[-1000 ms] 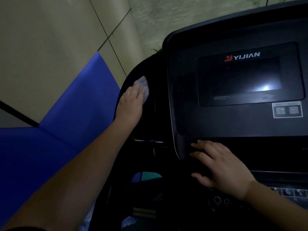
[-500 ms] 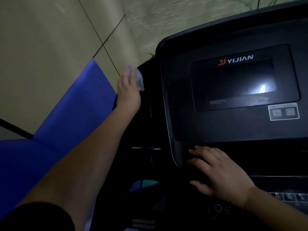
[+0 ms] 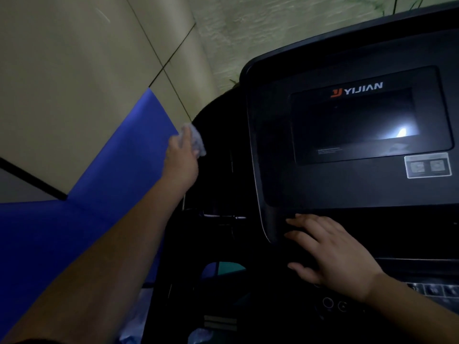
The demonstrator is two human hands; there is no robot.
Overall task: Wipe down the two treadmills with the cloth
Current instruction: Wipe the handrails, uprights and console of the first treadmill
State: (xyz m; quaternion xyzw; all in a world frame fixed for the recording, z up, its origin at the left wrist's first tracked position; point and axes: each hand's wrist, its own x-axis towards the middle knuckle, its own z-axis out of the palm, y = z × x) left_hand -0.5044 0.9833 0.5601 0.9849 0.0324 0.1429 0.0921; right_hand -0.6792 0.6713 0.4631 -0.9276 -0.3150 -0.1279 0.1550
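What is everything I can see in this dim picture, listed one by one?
treadmill console: one, black, right half of view
screen: one, dark with a light glare, set in the console under the YIJIAN logo
sticker: one, pale grey, below the screen's right corner
cloth: one, pale bluish-white, against the dark frame left of the console
blue mat: one, blue, left side
wall panels: beige, upper left
left hand: one, holds the cloth
right hand: one, fingers spread, resting on the console's lower edge
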